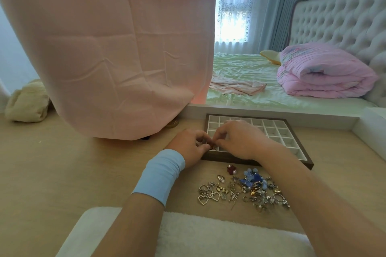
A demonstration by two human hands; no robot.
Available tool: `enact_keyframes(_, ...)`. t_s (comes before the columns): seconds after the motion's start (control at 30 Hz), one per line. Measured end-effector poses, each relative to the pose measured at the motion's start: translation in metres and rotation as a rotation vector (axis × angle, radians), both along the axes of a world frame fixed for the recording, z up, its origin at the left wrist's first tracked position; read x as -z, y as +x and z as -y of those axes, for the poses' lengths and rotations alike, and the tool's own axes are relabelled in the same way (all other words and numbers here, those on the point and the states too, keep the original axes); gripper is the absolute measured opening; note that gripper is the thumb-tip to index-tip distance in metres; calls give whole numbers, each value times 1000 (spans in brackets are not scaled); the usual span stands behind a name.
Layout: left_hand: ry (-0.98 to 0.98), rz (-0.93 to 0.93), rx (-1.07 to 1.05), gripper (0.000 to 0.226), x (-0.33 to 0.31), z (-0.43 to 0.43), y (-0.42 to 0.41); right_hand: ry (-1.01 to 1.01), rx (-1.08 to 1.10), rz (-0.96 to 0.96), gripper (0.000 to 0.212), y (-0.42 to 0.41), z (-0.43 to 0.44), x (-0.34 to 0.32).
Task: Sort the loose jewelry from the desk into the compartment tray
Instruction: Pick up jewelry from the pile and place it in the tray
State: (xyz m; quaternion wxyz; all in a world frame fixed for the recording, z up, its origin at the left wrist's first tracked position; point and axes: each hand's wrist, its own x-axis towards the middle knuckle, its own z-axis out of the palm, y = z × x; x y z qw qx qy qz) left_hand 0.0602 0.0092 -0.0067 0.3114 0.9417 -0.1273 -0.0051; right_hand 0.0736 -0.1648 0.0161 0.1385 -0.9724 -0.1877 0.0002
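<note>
A dark-framed compartment tray [292,133] with white cells lies on the wooden desk. My left hand [190,146] and my right hand [240,137] meet over its near-left corner. Together their fingertips pinch a small dark red piece of jewelry [212,144] just above a front-left cell. A small piece lies in the cell below, half hidden. Loose jewelry [242,190] is spread on the desk in front of the tray: heart-shaped pearl pieces [208,194], blue flower pieces [252,177], rings, and a red earring with a pearl [231,169].
A large pink cloth [108,52] hangs over something at the desk's back left. A white fluffy cushion [208,236] sits at the near edge. A beige bundle [27,102] lies far left. Beyond the desk's raised white rim [271,113] is a bed with a pink quilt.
</note>
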Motion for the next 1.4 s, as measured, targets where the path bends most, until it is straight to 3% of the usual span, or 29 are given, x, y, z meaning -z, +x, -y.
enact_keyframes(0.37, 229, -63, -18, 10, -22, 3, -7, 55, 1, -88, 20, -6, 6, -2)
enact_keyframes(0.6, 217, -101, -16, 12, -27, -1, -10, 79, -46, -131, 29, -13, 11, -8)
enact_keyframes(0.8, 171, -92, -34, 29, -25, -2, -8, 69, -79, -42, 26, -21, 19, -11)
enact_keyframes(0.93, 227, -24, -40, 33, -26, 2, -8, -9, -156, -82, 16, -31, 33, -21)
enact_keyframes(1.03, 197, 94, 17, 16, -32, 10, -13, -115, -165, -133, 17, -38, 31, -19)
enact_keyframes(1.13, 172, 55, 114, 5, -39, 20, -19, -216, -190, -95, 19, -39, 25, -14)
enact_keyframes(1.23, 210, 6, 158, 8, -39, 24, -22, -268, -216, -82, 19, -36, 21, -11)
enact_keyframes(1.3, 214, -30, 161, 10, -37, 22, -21, -223, -205, -86, 17, -35, 22, -8)
enact_keyframes(1.4, 173, -76, 167, 10, -36, 18, -20, 1, -207, -168, 13, -34, 27, -10)
